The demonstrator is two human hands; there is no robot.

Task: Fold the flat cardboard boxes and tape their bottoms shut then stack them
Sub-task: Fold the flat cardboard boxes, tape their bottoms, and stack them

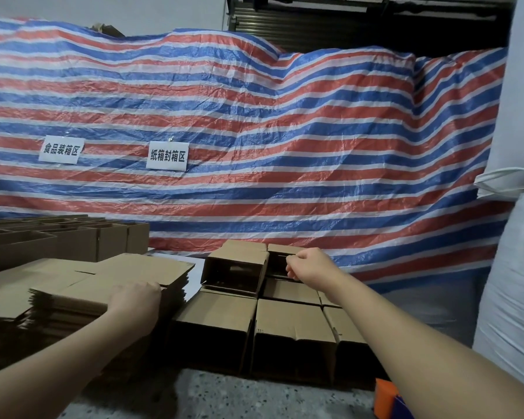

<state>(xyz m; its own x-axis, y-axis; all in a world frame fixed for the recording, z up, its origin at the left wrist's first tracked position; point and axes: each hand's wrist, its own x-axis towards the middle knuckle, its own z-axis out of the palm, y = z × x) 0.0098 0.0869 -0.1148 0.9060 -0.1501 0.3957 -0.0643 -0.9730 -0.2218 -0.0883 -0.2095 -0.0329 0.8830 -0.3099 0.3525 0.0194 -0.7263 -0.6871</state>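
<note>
A person's two bare forearms reach in from the bottom corners of the frame toward cardboard piled at centre. The left hand, low and left of centre, rests knuckles-up on the near edge of a thick stack of flat boxes, its fingers curled down over the top sheets and gripping them. The right hand, arm stretched nearly straight up toward mid-frame, has its fingers bent around the rim of a folded box lying on its side on the upper row of the stack — its dark open mouth faces the viewer. Just left of it, touching, a second open box lies tilted the same way. Both sit on a lower row of folded boxes, plain brown corrugated board with crisp creases and matte faces, standing on a speckled grey floor. More assembled cartons crowd the left edge of the frame. Behind everything hangs a crinkled woven tarpaulin striped red, white and blue, bearing two white paper signs with black characters. A bulky white woven sack fills the right edge — and something orange and blue pokes in at the lower right, too cropped to identify.
</note>
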